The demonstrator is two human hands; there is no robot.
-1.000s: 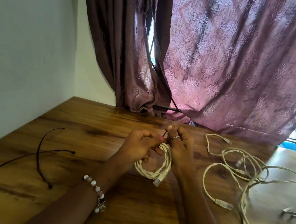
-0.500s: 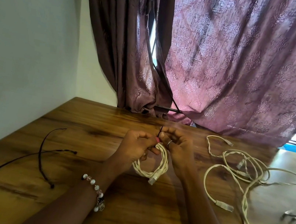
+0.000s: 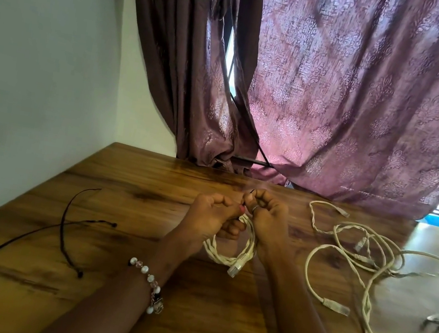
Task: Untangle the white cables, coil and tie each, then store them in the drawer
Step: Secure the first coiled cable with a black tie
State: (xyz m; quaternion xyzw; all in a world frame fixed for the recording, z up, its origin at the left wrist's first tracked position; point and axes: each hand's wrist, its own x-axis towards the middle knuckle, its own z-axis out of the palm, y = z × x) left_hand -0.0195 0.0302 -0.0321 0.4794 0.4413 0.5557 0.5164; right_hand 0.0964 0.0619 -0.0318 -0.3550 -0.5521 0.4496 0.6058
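Observation:
A small coil of white cable (image 3: 231, 250) hangs between my hands above the wooden table (image 3: 134, 190), its clear plug dangling at the bottom. My left hand (image 3: 209, 215) and my right hand (image 3: 267, 217) both pinch the top of the coil, where a thin black tie (image 3: 247, 202) pokes up between the fingertips. To the right, a loose tangle of white cables (image 3: 370, 256) with several plugs lies spread on the table. No drawer is in view.
Two thin black ties (image 3: 68, 226) lie on the table at the left, near the white wall. A purple patterned curtain (image 3: 338, 98) hangs along the table's far edge. A window frame shows at the far right.
Both hands stayed together on the top of the coil, with the fingers shifting slightly around the black tie. The coil swung a little. The tangle at the right has not moved.

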